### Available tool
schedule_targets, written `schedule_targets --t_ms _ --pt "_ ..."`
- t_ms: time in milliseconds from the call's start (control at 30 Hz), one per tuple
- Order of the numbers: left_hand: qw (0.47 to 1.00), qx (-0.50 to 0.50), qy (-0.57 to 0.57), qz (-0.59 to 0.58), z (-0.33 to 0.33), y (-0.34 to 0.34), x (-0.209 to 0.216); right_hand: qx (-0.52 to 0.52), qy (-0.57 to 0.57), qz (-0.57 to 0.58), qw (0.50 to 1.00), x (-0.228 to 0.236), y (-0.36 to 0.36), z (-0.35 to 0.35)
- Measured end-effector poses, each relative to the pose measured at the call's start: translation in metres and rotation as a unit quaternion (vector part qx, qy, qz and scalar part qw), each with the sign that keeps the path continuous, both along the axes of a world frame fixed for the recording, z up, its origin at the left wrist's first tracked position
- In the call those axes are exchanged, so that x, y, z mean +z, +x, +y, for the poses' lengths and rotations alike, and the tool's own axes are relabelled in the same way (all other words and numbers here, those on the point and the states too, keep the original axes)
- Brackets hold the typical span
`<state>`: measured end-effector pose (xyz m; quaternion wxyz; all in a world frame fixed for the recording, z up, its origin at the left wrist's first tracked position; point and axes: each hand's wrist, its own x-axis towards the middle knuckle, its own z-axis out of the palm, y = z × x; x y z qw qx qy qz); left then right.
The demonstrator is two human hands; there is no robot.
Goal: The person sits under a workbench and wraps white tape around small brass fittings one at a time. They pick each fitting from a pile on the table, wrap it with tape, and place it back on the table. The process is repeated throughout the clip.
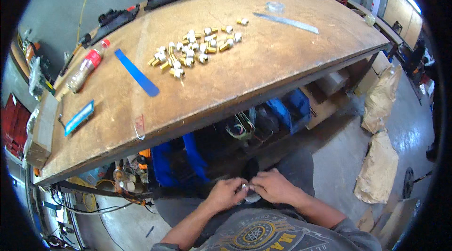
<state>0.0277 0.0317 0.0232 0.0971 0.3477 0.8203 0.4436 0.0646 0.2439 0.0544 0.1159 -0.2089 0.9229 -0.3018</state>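
Observation:
Both hands meet low in front of my shirt, over my lap and below the table's near edge. My left hand (227, 194) is closed in a pinch, a small silvery bit (244, 186) showing at its fingertips. Against it, my right hand (274, 187) is also closed, thumb and fingers pressed together. What the fingers hold is mostly hidden and too small to name. On the wooden table (197, 100) lies a loose group of brass-and-silver threaded fittings (189, 53), well beyond my hands.
A blue strip (136, 73), a drink bottle (86, 69) and a blue-edged piece (79, 117) lie on the table's left. Farther right is a metal strip (287, 22). Blue bins (292, 109) stand underneath; paper-wrapped bundles (376, 171) rest on the floor at right.

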Motion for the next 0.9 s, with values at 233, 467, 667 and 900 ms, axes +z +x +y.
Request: schedule_targets --t_ms 233,467,667,900 --pt "0.991 -0.081 0.02 -0.107 -0.003 0.037 0.018 0.109 -0.173 -0.073 0.976 0.004 0.025 0.024" --pt "0.974 -0.108 -0.058 -0.193 -0.028 0.061 0.043 -0.093 -0.307 -0.036 0.946 0.012 0.024 0.073" --pt "0.936 -0.022 -0.062 0.346 -0.029 -0.001 0.244 -0.183 -0.216 -0.029 0.959 -0.104 -0.001 0.076" --pt "0.814 0.078 -0.29 0.497 0.0 -0.087 0.321 -0.151 -0.1 -0.011 0.983 -0.148 0.002 0.054"
